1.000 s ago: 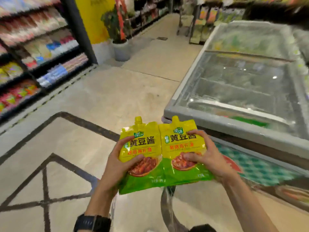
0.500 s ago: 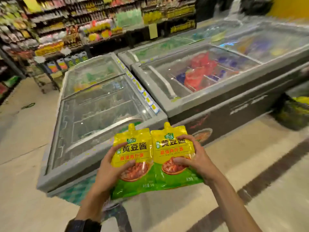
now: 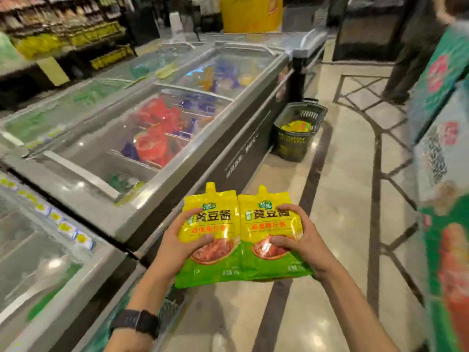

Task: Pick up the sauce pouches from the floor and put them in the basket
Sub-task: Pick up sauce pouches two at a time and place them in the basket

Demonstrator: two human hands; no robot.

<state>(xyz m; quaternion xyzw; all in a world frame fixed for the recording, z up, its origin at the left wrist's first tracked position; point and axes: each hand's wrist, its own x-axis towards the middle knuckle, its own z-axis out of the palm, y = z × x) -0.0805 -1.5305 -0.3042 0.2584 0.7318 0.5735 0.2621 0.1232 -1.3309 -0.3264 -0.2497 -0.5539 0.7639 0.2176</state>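
From the head view, two sauce pouches are up in the air, off the floor. The left hand (image 3: 177,243) holds the left pouch (image 3: 209,235), with the thumb on the front and the fingers curled round its side. The right hand (image 3: 302,241) holds the right pouch (image 3: 272,233) the same way. The pouches sit side by side, edges touching, with their spouts pointing away from the person. Holding them flat like this, one in each hand, probably keeps the soft bags from flopping or slipping.

The basket (image 3: 297,133) stands on the floor (image 3: 340,204) farther down the aisle, right beside the long freezer (image 3: 142,138). It is well apart from the hands. Something yellow already lies inside it; it may be more pouches, but it is too blurry to be sure.

A black watch (image 3: 135,322) is on the left wrist. Someone else's legs (image 3: 406,59) stand far off, near the top right.

I think the picking up is done for these two. What is left is to walk to the basket and drop them in. The basket's top is open, so both could go in together.
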